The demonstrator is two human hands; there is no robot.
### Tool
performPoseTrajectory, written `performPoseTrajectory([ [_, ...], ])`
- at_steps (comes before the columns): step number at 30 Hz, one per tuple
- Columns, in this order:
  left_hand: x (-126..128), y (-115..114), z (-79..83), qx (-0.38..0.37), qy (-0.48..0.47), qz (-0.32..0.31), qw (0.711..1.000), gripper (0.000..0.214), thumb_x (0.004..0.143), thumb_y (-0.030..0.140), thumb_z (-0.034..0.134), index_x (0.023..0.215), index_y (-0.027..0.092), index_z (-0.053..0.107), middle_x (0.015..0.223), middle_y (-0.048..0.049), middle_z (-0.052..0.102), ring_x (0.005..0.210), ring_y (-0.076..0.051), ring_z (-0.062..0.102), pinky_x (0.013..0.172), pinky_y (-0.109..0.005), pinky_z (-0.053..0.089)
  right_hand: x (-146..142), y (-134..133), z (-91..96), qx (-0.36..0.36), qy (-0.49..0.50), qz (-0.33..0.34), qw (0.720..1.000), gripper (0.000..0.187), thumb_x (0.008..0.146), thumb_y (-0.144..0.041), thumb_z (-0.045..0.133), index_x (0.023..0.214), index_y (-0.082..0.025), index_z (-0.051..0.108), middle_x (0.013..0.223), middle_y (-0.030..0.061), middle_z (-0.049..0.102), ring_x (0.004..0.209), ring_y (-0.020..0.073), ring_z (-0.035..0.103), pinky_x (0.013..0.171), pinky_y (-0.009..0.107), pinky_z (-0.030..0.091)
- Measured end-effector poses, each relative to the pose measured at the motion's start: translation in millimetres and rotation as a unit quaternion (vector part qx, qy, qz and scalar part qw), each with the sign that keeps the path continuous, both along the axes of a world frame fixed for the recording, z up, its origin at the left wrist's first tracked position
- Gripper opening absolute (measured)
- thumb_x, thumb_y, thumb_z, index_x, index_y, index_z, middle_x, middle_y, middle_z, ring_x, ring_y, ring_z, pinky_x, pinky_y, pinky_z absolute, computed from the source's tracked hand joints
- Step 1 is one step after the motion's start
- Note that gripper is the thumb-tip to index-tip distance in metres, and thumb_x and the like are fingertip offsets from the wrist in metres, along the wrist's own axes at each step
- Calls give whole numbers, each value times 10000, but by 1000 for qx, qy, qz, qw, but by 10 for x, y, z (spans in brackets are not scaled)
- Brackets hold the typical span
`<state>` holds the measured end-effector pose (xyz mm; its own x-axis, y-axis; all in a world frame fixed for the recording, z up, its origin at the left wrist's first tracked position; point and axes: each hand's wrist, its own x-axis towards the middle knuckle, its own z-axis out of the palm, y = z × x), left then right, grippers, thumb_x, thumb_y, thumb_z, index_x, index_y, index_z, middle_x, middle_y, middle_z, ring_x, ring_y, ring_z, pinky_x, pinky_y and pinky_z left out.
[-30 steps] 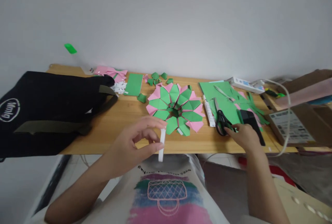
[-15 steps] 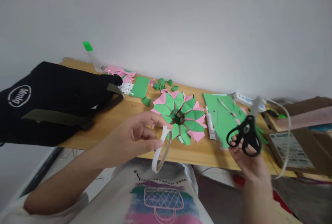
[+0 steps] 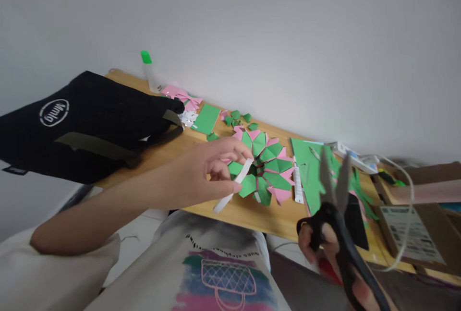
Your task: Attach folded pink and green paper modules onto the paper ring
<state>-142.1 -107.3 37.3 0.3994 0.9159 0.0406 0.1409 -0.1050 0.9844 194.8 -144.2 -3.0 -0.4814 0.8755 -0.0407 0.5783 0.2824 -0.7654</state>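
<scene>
My left hand (image 3: 209, 174) pinches a narrow roll of white tape (image 3: 242, 173) between thumb and fingertips, seen nearly edge-on. Behind it on the table lies a ring-shaped model of folded green and pink paper (image 3: 272, 169), partly covered by the hand. On the right, my right hand (image 3: 324, 244) has its fingers through the black handles of a pair of scissors (image 3: 333, 191). Their blades are spread apart and point up and away, over the green sheets (image 3: 306, 172). Motion blurs the scissors and this hand.
A black bag (image 3: 90, 124) covers the table's left side. Toward the back stand a green-capped bottle (image 3: 149, 71), pink folded pieces (image 3: 183, 97) and small green pieces (image 3: 236, 116). A white tube (image 3: 297, 184) lies by the green sheets. Cardboard boxes (image 3: 414, 234) and a white cable (image 3: 410, 196) are at right.
The scissors have come closer and lower, and their blades have gone from closed to spread. My left hand has moved slightly right and up; the tape roll has turned from ring-on to edge-on.
</scene>
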Motion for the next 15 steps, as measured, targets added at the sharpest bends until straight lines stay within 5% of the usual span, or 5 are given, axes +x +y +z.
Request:
performPoseTrajectory([
  [4,-8,-15,22,63,64,-1,996,293,790,160,613,1064,257,570,728,28,567,562,-133,546,450,-232,382,-1,-119,213,3,-7,30,1000,699,677,-823,569,1032,-235,696,900,97,729,757,252,701,659,320,570],
  [8,14,-31,57,87,88,-19,992,306,802,171,583,1089,275,556,644,49,542,540,-141,554,440,-225,367,-172,-40,373,14,-70,41,997,708,677,-831,566,971,-206,725,838,103,735,724,246,693,609,321,570],
  [15,28,-39,113,141,114,-42,983,332,774,134,574,1074,275,581,618,62,525,494,-120,523,443,-210,384,-287,78,562,-2,-132,106,986,432,801,-640,595,666,-232,644,573,17,618,486,149,544,460,245,457],
])
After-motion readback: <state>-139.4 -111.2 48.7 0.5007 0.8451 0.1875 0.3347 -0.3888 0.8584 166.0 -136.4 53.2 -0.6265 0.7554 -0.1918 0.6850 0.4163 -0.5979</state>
